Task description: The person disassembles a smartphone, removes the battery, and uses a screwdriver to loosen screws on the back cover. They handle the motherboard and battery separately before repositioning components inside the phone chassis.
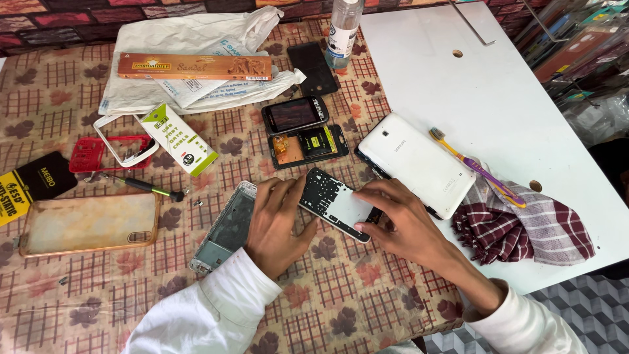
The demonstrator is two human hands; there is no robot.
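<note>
Near edge of the table (367, 308), patterned cloth: both hands on a white phone panel (335, 203) with black underside, held tilted just above the cloth, near the table's middle. Left hand (278, 219) curled, fingers (288, 190) pinching the panel's left end; right hand (400, 216) fingers pressed on its right end and edge. White sleeves on both arms. Under the left hand, a bare metal phone frame (226, 229) lies flat. Left of it, a clear orange-tinted phone case (88, 223) near the left edge. Screwdriver (141, 185) just beyond the case. Right of the hands, a white tablet (414, 164) face down, straddling cloth and bare white top. Checked maroon cloth (524, 226) by the right edge, purple-yellow toothbrush (475, 167) on it. Farther: opened phone (306, 145) showing battery, dark phone (295, 115) beyond it, green-white cable box (178, 137), red frame (92, 154), white bezel (124, 141). Far edge: long orange box (194, 67) on white plastic bag (196, 39), black panel (313, 67), clear bottle (342, 29).
</note>
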